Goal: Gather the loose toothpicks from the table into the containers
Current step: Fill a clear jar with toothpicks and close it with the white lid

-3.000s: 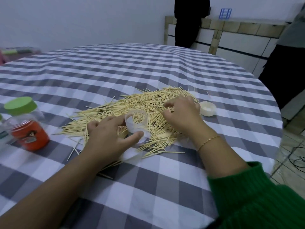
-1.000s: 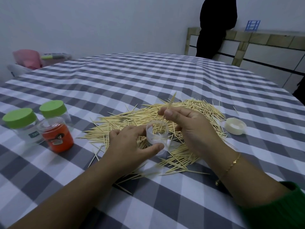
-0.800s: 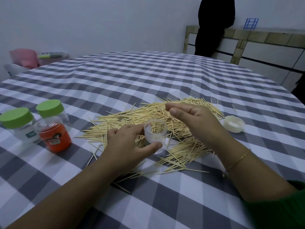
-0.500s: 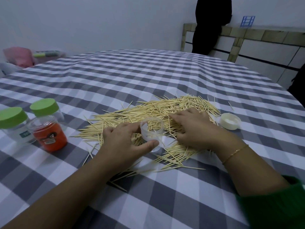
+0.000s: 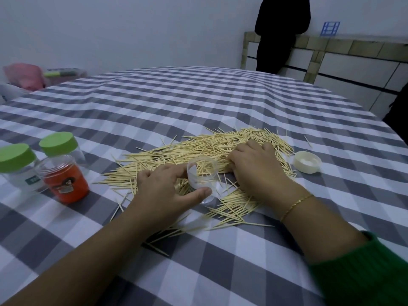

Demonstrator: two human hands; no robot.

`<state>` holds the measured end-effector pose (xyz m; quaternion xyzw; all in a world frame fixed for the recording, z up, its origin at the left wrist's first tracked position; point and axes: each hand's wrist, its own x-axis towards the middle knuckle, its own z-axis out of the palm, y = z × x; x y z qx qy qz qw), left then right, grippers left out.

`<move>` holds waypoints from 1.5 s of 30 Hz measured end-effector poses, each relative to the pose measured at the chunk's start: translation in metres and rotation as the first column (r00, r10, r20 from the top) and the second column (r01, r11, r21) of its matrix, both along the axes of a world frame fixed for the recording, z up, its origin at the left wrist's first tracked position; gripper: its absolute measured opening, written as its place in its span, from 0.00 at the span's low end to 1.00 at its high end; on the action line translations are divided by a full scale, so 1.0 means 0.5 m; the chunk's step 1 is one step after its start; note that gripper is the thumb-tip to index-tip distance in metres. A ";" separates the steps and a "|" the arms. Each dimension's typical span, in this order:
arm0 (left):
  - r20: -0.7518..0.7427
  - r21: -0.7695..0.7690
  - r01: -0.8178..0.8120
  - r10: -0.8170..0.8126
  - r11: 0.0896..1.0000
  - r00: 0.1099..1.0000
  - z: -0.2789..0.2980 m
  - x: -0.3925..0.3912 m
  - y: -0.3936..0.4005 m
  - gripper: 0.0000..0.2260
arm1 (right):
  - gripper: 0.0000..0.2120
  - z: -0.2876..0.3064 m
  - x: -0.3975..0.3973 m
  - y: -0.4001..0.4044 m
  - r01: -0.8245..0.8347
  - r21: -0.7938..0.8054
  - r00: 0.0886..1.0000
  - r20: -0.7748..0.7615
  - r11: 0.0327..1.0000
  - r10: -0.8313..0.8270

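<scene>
My left hand (image 5: 163,191) grips a small clear container (image 5: 202,176), thumb on its near side, fingers curled round the far-left side. Container is open-topped, tilted a bit, sitting in the near-middle of the toothpick pile (image 5: 205,157). A few toothpicks show through its wall, can't tell how many are inside.

My right hand (image 5: 256,167) is palm down on the pile, just right of the container, fingers curled into the toothpicks. Fingertips are hidden under the hand, so I can't tell if it pinches any. Thin gold bracelet (image 5: 294,205) on that wrist, green sleeve (image 5: 362,270) bunched up near the bottom right corner.

The toothpicks lie loose in a wide flat heap across the middle of the table, stretching from left of my left hand to the far right past my right hand, with strays at the near edge and a few apart on the far right. All on a grey and white checked tablecloth (image 5: 198,100).

A white lid (image 5: 307,161) lies open side up just right of the pile, near my right hand but not touching it.

At the left, well apart from the pile: an open clear jar with an orange label (image 5: 63,180), and behind it two clear jars with green caps, one further left (image 5: 15,164) and one further back (image 5: 59,144).

Far side: a person in dark clothes (image 5: 280,34) stands by a low wall. Pink item (image 5: 26,76) at the far left, blurred.
</scene>
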<state>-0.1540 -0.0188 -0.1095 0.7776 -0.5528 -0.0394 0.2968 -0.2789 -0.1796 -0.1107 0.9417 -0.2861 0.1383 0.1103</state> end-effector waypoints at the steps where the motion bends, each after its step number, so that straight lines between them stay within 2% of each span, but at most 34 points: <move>1: 0.003 0.002 0.000 0.000 1.000 1.000 0.000 0.000 0.000 0.17 | 0.11 0.006 -0.002 0.002 0.007 0.035 1.000 0.019 0.999 -0.007; 4: 0.007 -0.002 -0.003 0.003 1.000 1.000 -0.001 0.001 0.000 0.17 | 0.12 0.024 -0.004 0.008 0.027 0.235 0.992 0.113 0.972 -0.054; 7: 0.002 -0.003 -0.001 0.001 1.000 1.000 0.002 -0.002 0.000 0.18 | 0.10 0.027 0.001 0.008 -0.054 0.460 0.951 0.294 0.886 -0.094; 9: 0.005 0.006 -0.002 0.002 1.000 1.000 0.004 -0.003 0.000 0.19 | 0.09 0.032 0.002 0.012 -0.188 0.662 0.885 0.435 0.725 -0.168; 11: 0.009 0.010 -0.006 0.006 1.000 1.000 0.004 -0.003 -0.001 0.20 | 0.08 0.043 0.002 0.020 -0.317 0.783 0.810 0.517 0.536 -0.276; 14: 0.016 0.005 -0.006 0.006 1.000 1.000 0.003 -0.002 -0.001 0.22 | 0.08 0.055 0.000 0.029 -0.469 0.808 0.711 0.585 0.358 -0.390; 17: 0.001 0.013 -0.001 0.001 1.000 1.000 0.003 -0.002 -0.001 0.19 | 0.08 0.060 0.002 0.038 -0.629 0.742 0.600 0.654 0.234 -0.461; 19: -0.006 0.021 0.004 -0.004 1.000 1.000 0.003 -0.003 0.000 0.18 | 0.08 0.062 0.003 0.047 -0.698 0.696 0.566 0.681 0.170 -0.464; 26: 0.017 0.003 0.003 -0.003 1.000 1.000 0.002 -0.001 -0.002 0.22 | 0.08 0.048 0.011 0.090 -0.642 0.753 0.710 0.655 0.146 -0.260; 30: 0.023 0.003 -0.001 0.000 1.000 1.000 0.001 0.000 -0.002 0.24 | 0.11 0.054 0.001 0.089 -0.573 0.780 0.775 0.616 0.250 -0.143; 35: 0.021 -0.001 0.000 0.000 1.000 1.000 0.003 0.001 -0.001 0.24 | 0.17 0.064 -0.015 0.067 -0.518 0.804 0.821 0.563 0.291 -0.093; 36: 0.020 -0.002 0.001 -0.001 1.000 1.000 0.002 0.001 -0.001 0.23 | 0.17 0.065 -0.017 0.060 -0.503 0.795 0.821 0.562 0.339 -0.099; 38: 0.017 0.001 0.004 -0.004 1.000 1.000 0.002 0.003 0.000 0.20 | 0.18 0.062 -0.022 0.042 -0.393 0.746 0.863 0.501 0.537 -0.064; 40: 0.016 0.003 0.005 -0.005 1.000 1.000 0.004 0.002 0.000 0.18 | 0.21 0.054 -0.027 0.023 -0.149 0.614 0.969 0.245 0.775 -0.008; 41: 0.017 0.001 0.005 -0.005 1.000 1.000 0.004 0.002 -0.001 0.18 | 0.24 0.048 -0.029 0.014 -0.061 0.529 0.994 0.111 0.847 0.002; 43: 0.020 -0.006 0.010 -0.009 1.000 1.000 0.005 0.001 0.000 0.18 | 0.28 0.036 -0.029 0.005 0.003 0.431 0.999 -0.048 0.902 0.020; 45: 0.010 -0.006 0.010 -0.010 1.000 1.000 0.006 -0.002 0.002 0.17 | 0.28 0.026 -0.022 0.004 -0.009 0.372 0.997 -0.069 0.928 0.037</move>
